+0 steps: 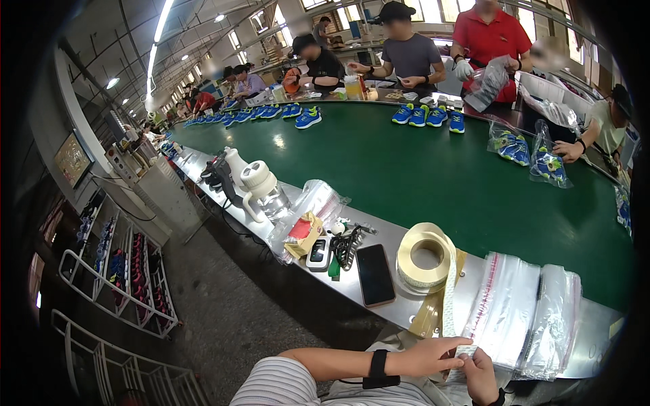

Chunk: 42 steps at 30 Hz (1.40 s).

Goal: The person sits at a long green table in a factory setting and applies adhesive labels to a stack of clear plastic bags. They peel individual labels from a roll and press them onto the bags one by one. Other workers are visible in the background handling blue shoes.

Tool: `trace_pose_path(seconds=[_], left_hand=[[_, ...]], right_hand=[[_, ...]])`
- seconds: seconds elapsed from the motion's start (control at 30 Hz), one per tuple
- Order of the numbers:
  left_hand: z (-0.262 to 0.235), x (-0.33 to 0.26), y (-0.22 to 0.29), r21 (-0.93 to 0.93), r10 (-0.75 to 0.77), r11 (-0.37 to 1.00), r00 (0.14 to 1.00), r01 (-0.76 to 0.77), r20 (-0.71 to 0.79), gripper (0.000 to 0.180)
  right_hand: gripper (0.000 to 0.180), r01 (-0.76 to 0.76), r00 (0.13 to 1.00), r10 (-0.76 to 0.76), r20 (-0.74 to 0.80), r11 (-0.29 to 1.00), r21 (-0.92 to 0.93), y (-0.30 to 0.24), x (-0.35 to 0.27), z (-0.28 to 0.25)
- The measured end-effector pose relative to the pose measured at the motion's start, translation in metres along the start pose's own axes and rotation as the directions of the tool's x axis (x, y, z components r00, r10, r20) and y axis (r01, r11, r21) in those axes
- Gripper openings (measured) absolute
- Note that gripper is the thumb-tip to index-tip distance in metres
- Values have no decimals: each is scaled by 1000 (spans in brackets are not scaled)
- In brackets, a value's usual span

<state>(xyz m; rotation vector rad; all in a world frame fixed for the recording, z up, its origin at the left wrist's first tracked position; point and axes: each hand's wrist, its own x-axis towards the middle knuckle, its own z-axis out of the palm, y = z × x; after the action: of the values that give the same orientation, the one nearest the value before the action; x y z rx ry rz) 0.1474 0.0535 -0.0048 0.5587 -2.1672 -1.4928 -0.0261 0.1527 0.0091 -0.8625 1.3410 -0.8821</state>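
Observation:
My left hand (430, 356) reaches across the metal edge with a black band on its wrist, its fingers closed on the end of a pale label strip (449, 304). Up from there the strip runs to a thick cream-coloured label roll (409, 260) that lies on the ledge. My right hand (479, 377) meets the left one, thumb and fingers pinched on the same small white label piece (466, 350). Just right of both hands lie two stacks of clear plastic bags, one with a red printed edge (504, 304) and a second stack (552, 318) beside it.
Left of the roll lie a dark phone (376, 275), keys (347, 247), a small carton (302, 233) and a clear jug with a white lid (261, 181). The green conveyor belt (325, 159) carries blue shoes (308, 118) and bagged shoes (548, 162). Several people work along its far side.

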Motion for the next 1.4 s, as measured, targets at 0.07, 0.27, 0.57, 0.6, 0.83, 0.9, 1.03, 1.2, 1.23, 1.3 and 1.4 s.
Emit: trace_pose_path(seconds=[0.07,0.27,0.57,0.6,0.83,0.9,1.03,1.2,1.23,1.3,1.4], left_hand=[[1,4,-11,-224,-208,948,972,228,110,51],[3,13,-9,-521,-259,821,965,235,27,53],[-11,7,10,238,42,971,972,15,-232,54],[-9,4,12,349,174,934,953,-80,-248,53],[-4,5,13,-73,-27,997,986,15,-164,54],[-8,8,11,-226,-81,973,979,38,-186,53],[-15,16,7,-568,-325,785,945,247,-37,48],[-15,22,-4,-552,-400,777,915,302,-62,39],[-14,23,-7,-555,-410,779,907,293,-96,38],[-15,24,-15,-590,-410,766,900,254,-146,37],[-18,22,-17,-537,-413,794,901,284,-135,37]], right_hand=[[28,-62,998,64,-10,991,122,-3,-3,0],[27,-11,989,6,149,1000,30,-3,-12,7],[10,160,963,-147,-224,986,42,-19,0,5],[10,196,951,-186,-246,980,17,-19,6,6],[10,216,963,-211,-167,976,13,-20,21,10],[10,243,965,-236,-111,969,53,-21,19,10],[12,212,977,-212,-18,977,5,-17,14,8],[8,88,993,-86,-78,996,18,-8,14,1],[9,140,990,-138,-30,985,99,-6,14,-1],[12,136,991,-137,-2,982,130,-1,16,-5],[14,158,987,-157,-22,958,239,5,18,-9]])
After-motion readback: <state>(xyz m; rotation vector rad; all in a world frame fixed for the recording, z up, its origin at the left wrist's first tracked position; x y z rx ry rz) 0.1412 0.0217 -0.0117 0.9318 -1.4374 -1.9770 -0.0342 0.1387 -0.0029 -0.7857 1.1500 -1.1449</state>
